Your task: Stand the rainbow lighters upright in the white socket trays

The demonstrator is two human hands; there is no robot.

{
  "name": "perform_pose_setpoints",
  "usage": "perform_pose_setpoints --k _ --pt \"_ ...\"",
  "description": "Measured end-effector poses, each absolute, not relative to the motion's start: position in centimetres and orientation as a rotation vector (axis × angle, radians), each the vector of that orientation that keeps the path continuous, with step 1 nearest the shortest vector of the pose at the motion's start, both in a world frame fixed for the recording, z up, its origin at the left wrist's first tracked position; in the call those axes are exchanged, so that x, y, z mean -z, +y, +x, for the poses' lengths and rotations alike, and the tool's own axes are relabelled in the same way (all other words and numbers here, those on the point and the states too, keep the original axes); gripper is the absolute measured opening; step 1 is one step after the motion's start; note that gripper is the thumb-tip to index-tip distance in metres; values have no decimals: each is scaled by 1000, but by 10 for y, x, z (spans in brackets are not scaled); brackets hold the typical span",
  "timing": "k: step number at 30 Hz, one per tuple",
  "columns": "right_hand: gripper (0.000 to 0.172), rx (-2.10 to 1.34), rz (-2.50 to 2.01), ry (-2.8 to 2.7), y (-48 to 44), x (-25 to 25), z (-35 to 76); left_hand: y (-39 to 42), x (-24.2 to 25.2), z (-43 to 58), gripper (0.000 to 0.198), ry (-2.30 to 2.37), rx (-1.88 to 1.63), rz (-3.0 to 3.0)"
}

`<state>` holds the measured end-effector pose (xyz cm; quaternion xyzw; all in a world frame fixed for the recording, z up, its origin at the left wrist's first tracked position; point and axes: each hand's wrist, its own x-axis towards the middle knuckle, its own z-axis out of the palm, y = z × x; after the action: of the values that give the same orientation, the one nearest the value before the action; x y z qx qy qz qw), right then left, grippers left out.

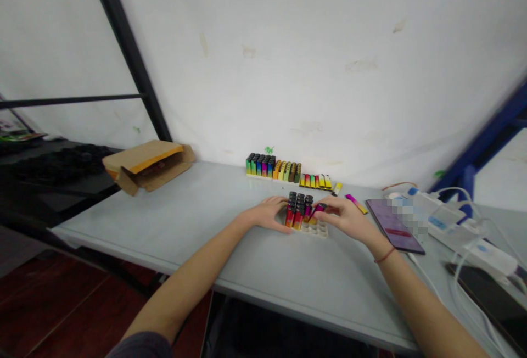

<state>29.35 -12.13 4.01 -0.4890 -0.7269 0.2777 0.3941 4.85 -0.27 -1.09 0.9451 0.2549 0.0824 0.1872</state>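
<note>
- Right hand [343, 218] is pinching a tilted stick [318, 210] between its fingers, looks like a disposable vape but the view's too fuzzy to swear to it
- Left hand [267, 214] is loosely cupped beside the upright sticks [297, 210], not gripping anything
- White tray [317, 230] has its back sockets filled, front ones still empty
- Finished-looking rows [272, 166] stand at the table's back edge

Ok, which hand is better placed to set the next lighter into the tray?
Right, probably: the right hand pinches a pink lighter just above the white tray, while the left hand rests against the standing lighters, apparently holding nothing.
</note>
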Motion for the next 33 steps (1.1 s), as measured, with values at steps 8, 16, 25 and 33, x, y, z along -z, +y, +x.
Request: perform_pose_setpoints --k 8,16,25,33 --pt "17 -424 -1323 -1912 -129 -33 269 -4 10 49 93 714 -236 2646" --pt "24 -322 -1454 -1986 -130 -33 268 -5 8 48 93 718 -235 2651" --pt "28 147 -1715 -1889 -120 -33 293 -3 9 49 92 704 -224 2668" --pt "35 379 -2441 -1742 -91 2 355 -4 9 49 91 736 -200 2669"
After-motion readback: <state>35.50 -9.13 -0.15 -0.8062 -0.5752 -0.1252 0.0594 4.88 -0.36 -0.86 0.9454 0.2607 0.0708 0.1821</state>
